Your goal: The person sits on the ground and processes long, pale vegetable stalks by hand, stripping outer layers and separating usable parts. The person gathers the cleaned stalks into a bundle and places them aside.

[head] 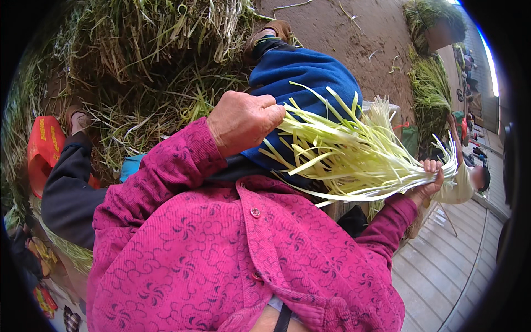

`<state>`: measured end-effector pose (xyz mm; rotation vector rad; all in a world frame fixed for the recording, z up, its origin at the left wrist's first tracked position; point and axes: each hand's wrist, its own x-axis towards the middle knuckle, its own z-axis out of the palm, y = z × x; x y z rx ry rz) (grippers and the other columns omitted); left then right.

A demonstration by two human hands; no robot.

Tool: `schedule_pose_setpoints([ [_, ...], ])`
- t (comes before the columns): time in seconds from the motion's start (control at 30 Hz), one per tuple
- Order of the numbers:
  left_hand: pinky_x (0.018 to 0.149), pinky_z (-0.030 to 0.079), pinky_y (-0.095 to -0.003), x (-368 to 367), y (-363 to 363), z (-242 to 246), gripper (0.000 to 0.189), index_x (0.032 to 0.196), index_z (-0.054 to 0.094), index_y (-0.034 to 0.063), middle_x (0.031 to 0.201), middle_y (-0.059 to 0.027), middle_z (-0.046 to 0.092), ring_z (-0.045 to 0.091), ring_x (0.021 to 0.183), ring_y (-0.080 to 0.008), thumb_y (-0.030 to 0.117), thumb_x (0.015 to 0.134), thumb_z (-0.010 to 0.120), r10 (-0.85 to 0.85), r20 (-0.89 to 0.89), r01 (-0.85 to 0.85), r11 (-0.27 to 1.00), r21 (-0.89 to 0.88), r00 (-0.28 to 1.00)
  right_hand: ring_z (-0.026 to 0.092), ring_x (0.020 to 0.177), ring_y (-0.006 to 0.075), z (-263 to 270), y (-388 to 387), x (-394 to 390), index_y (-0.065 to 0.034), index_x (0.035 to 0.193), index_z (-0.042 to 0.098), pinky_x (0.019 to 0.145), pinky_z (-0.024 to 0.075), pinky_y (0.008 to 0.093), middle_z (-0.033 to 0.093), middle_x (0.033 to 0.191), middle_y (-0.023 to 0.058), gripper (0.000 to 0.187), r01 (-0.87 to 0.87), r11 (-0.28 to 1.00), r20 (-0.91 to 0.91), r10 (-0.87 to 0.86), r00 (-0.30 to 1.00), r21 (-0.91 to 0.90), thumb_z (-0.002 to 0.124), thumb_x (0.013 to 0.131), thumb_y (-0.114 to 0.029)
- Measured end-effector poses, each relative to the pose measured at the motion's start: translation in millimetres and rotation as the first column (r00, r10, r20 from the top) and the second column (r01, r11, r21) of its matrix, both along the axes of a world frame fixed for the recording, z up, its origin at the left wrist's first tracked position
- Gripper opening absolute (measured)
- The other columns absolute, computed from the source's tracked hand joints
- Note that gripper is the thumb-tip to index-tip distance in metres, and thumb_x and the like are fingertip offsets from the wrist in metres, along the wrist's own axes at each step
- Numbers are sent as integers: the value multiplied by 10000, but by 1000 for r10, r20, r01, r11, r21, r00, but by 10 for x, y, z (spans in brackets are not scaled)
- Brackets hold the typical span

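My right hand grips the white stem ends of a loose bundle of pale yellow-green chives. The flat leaves fan out to the left across my lap. At the far end of the bundle, my left hand is closed, with thumb and forefinger pinched on the leaf tips. Beneath the leaves, a blue cloth covers my right leg. Another bunch of pale chives lies just beyond the held bundle, partly hidden by it.
A big heap of green and dried chives lies ahead and left. Loose leaves litter the brown floor. A red bag stands by my left foot. More bundles lie at right, near another person.
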<state>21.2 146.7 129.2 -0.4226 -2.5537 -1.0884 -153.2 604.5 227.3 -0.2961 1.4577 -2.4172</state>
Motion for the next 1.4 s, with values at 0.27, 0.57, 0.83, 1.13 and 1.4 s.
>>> schedule_pose_setpoints([
  [0.27, 476, 426, -377, -170, 47, -272, 68, 683, 489, 65, 613, -108, 497, 528, 546, -301, 79, 728, 538, 174, 17, -172, 981, -85, 985, 474, 662, 188, 208, -289, -637, -17, 706, 474, 667, 417, 306, 483, 678, 75, 137, 481, 874, -187, -462, 867, 68, 435, 778, -127],
  [0.57, 682, 469, -392, -199, -770, -1002, 137, 839, 589, 33, 767, -179, 603, 595, 725, -317, 101, 737, 527, 575, 417, -542, 814, -208, 704, 556, 687, 305, 627, -541, -1486, 20, 774, 491, 723, 461, 433, 555, 697, 165, 189, 602, 795, -177, -584, 792, 70, 427, 718, -149],
  [0.83, 710, 470, -374, 355, -893, -1464, 165, 794, 634, 67, 768, -166, 612, 595, 757, -315, 107, 659, 549, 513, 691, -456, 842, -288, 509, 558, 714, 304, 545, -408, -1438, 29, 810, 497, 739, 455, 429, 567, 731, 165, 217, 722, 682, -214, -693, 688, 112, 432, 745, -167],
  [1.13, 581, 457, -335, 267, -423, -586, 125, 762, 574, 19, 696, -137, 584, 579, 648, -286, 121, 702, 613, 271, 343, -312, 948, 68, 899, 557, 717, 297, 488, -198, -1349, 27, 777, 516, 718, 459, 421, 570, 725, 161, 213, 676, 725, -171, -655, 736, 132, 428, 740, -163],
  [1.4, 452, 453, -345, 217, 532, 159, 251, 655, 494, 73, 609, -72, 528, 570, 543, -243, 276, 697, 637, -173, 165, 186, 981, -64, 971, 557, 719, 300, 407, 56, -1414, 33, 811, 509, 713, 463, 436, 567, 731, 157, 218, 646, 752, -111, -637, 763, 131, 422, 734, -152],
])
